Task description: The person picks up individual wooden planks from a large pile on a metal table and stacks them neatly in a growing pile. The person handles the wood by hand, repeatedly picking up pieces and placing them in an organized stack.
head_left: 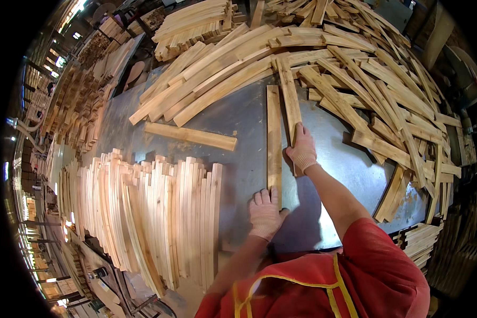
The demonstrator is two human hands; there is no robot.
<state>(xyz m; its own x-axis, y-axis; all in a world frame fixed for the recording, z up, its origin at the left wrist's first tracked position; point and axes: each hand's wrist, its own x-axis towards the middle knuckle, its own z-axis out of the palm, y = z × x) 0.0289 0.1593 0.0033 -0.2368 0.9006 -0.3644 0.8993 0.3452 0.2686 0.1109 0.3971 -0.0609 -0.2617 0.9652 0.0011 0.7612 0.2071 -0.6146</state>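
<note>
Both my hands wear pale knitted gloves. My left hand (266,213) is at the near end of a long wooden plank (274,132) lying on the metal table; its fingers are on the wood and its thumb is along the right side. Farther up and to the right, my right hand (303,150) is closed around the near end of a second plank (288,95). That plank slants away to the left, its far end against the heap of boards. A narrow gap separates the two planks, widest in the middle.
A grey metal tabletop (249,114) carries everything. Pale strips (159,212) stand in a dense row at the left, with a single short board (191,136) beyond them. Curved rows of boards (222,63) lie at the back. A jumbled board heap (387,106) covers the right side.
</note>
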